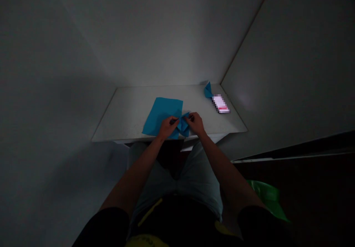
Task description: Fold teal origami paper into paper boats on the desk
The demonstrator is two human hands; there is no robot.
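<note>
Both my hands pinch a small folded piece of blue paper point(183, 125) near the front edge of the white table. My left hand point(167, 126) grips its left side, fingers closed, with the wrist over a larger flat blue sheet point(162, 110). On the other side my right hand point(195, 122) holds the upper right part between thumb and fingers. The flat sheet lies left of the folded piece and partly beneath my left hand. Fine detail of the folds is too dark to make out.
Another folded blue paper piece point(208, 90) stands at the table's back right. Beside it lies a phone with a lit, pixelated screen point(220, 103). White walls enclose the table point(124, 110) at the back and sides. A green plastic object point(267, 195) is low at the right.
</note>
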